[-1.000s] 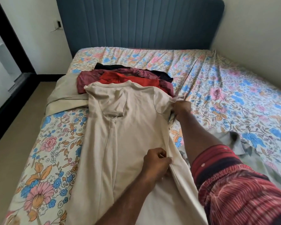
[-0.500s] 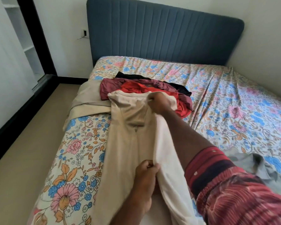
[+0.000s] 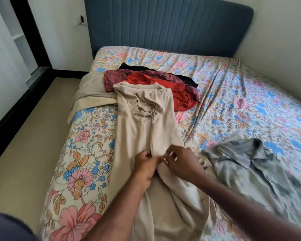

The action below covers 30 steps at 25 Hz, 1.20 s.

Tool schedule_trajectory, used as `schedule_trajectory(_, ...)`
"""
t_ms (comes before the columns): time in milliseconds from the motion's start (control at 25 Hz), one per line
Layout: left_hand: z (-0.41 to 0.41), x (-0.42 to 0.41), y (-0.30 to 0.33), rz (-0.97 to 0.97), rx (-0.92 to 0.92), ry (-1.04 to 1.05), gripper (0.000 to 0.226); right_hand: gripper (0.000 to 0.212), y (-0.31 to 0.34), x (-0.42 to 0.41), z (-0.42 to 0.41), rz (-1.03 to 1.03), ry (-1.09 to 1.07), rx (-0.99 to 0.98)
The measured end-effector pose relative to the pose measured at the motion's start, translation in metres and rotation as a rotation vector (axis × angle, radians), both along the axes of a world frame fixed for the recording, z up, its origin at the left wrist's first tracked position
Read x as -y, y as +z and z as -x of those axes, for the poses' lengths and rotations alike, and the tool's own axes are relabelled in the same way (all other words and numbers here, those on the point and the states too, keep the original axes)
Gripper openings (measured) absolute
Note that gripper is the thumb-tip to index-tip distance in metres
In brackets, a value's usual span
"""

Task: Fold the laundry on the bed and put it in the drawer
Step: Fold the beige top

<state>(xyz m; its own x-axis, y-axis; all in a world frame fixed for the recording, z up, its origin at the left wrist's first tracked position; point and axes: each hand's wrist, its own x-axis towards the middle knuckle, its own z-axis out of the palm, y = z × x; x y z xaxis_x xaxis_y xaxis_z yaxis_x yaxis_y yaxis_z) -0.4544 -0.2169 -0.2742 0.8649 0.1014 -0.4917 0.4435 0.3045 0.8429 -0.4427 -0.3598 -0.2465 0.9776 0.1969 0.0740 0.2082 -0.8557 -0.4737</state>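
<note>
The beige shirt (image 3: 142, 122) lies lengthwise on the bed (image 3: 233, 101), sides folded in; the left hand (image 3: 144, 164) pinches its middle seam; the right hand (image 3: 179, 162), fingers curled, seems to pinch it too.

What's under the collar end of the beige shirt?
The beige shirt overlaps a red garment, itself on a maroon one and a black one. How far these extend beneath is hidden.
</note>
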Motion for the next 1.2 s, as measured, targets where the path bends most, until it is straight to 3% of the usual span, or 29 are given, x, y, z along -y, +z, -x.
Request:
schedule_trajectory(200,0.002,0.002,0.005,0.036,-0.006,0.020,0.016,0.056,0.015,0.033,0.094,0.278,0.030,-0.178)
schedule_trajectory(320,0.011,0.003,0.010,0.128,-0.024,0.030,0.015,0.046,0.036,0.037,0.123,0.461,0.099,-0.161)
schedule_trajectory(400,0.016,0.001,0.015,0.155,-0.019,0.052,0.014,0.039,0.047,0.034,0.138,0.440,0.170,-0.121)
schedule_trajectory(520,0.026,-0.006,0.021,0.154,-0.008,0.063,0.014,0.048,0.050,0.004,0.156,0.387,0.281,0.033)
schedule_trajectory(640,0.050,-0.014,0.018,0.039,-0.046,-0.038,0.024,0.059,0.045,-0.033,0.194,0.412,0.462,0.034)
schedule_trajectory(760,0.076,-0.022,0.009,-0.117,-0.049,-0.089,0.040,0.032,0.045,-0.028,0.222,0.415,0.590,0.058)
schedule_trajectory(880,0.089,-0.031,0.001,-0.273,0.004,-0.069,0.050,0.024,0.039,0.002,0.197,0.378,0.476,0.049)
schedule_trajectory(1000,0.108,-0.030,0.015,-0.376,0.038,-0.063,0.033,0.046,0.020,0.038,0.154,0.373,0.456,0.111)
schedule_trajectory(1080,0.125,-0.035,0.020,-0.448,0.073,-0.102,0.042,0.060,0.005,0.051,0.141,0.445,0.530,0.111)
schedule_trajectory(1200,0.163,-0.080,0.018,-0.578,0.271,-0.259,0.042,0.053,0.006,0.066,0.135,0.370,0.621,-0.028)
